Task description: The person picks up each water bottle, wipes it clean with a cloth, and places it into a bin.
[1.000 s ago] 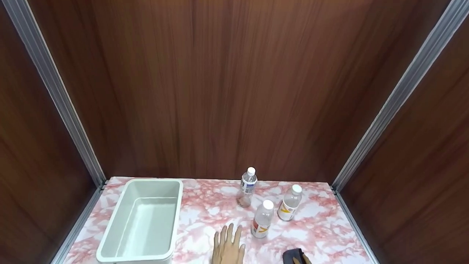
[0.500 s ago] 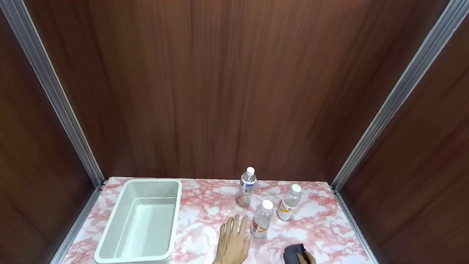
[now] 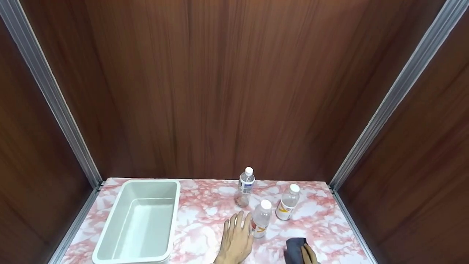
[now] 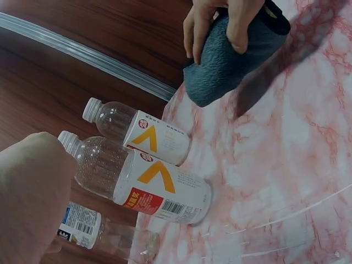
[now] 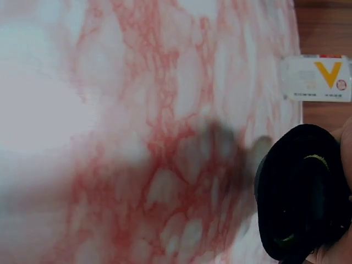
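My left hand [image 3: 236, 238] hovers with straight fingers just left of the front clear plastic bottle [image 3: 261, 218], its fingertips overlapping the label. This bottle has a white cap and a white label with a yellow V. A similar bottle [image 3: 287, 207] stands behind it to the right; a third, with a blue and white label [image 3: 246, 186], is at the back. At the lower right, my right hand [image 3: 310, 253] grips a folded dark grey-blue cloth [image 4: 231, 63], fingers on one side and thumb on the other in the left wrist view. The cloth casts a shadow on the table.
A pale green-white rectangular tub [image 3: 176, 209] stands on the left of the pink marbled table [image 3: 205, 200]. Brown wood-grain panels [image 3: 205, 91] rise at the back and both sides, joined by grey metal rails [image 3: 395, 88].
My left hand has moved forward and right, up to the front bottle. The right hand has come further into view with the cloth. The bottles stay where they stood.
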### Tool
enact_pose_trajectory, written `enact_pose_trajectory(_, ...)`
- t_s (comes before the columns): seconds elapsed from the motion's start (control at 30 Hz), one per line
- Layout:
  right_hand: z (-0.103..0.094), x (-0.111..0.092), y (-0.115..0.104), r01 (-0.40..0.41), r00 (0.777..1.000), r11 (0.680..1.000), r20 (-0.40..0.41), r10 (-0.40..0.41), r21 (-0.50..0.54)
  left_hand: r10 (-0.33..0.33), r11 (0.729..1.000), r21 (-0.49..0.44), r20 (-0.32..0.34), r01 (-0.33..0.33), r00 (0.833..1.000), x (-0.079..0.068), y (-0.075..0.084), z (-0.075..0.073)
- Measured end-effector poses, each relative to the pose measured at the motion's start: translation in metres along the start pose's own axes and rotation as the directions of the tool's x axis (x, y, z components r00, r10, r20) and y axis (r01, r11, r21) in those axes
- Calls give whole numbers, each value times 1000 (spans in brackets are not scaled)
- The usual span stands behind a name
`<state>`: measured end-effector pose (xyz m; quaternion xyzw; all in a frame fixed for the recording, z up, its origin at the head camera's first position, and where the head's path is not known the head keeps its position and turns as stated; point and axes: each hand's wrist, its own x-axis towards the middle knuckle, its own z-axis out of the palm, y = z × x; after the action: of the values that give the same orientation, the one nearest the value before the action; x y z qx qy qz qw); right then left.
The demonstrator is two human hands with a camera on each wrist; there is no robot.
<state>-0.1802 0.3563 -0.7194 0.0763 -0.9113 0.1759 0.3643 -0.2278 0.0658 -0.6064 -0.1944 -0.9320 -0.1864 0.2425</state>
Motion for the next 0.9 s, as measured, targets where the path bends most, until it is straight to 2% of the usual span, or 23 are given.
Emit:
enact_pose_trajectory(0.07, -6, 5, -4, -38, 997, 999, 61, 40, -24, 11, 1000, -4, -3, -11, 1000, 2, 2, 1)
enact_pose_trajectory(0.13, -14, 11, -10, -100, 986, 994, 133, 103, -32, 15, 1000, -13, 4, -15, 1000, 4, 4, 1)
enact_pose_trajectory(0.3, -28, 27, -25, -165, 967, 986, 192, 168, -35, 11, 999, -48, 35, -9, 999, 12, 8, 1)
enact_pose_trajectory(0.37, -33, 34, -31, -188, 957, 981, 215, 193, -44, 19, 999, -45, 18, -19, 1000, 15, 9, 2)
enact_pose_trajectory(0.43, -38, 41, -37, -217, 941, 975, 257, 223, -51, 29, 999, -32, -16, -30, 999, 18, 10, 3)
enact_pose_trajectory(0.53, -45, 53, -44, -267, 899, 961, 339, 276, -74, 50, 999, -13, -77, -51, 996, 24, 12, 6)
enact_pose_trajectory(0.6, -48, 60, -48, -293, 884, 953, 361, 298, -70, 58, 998, -1, -102, -59, 993, 28, 13, 7)
enact_pose_trajectory(0.73, -50, 71, -54, -332, 866, 941, 374, 331, -65, 69, 998, 19, -108, -67, 992, 36, 17, 9)
enact_pose_trajectory(0.87, -52, 79, -56, -334, 864, 940, 378, 332, -61, 68, 998, 10, -89, -67, 994, 41, 21, 11)
enact_pose_trajectory(0.9, -52, 81, -56, -324, 871, 944, 371, 322, -57, 66, 998, 5, -83, -66, 994, 42, 22, 12)
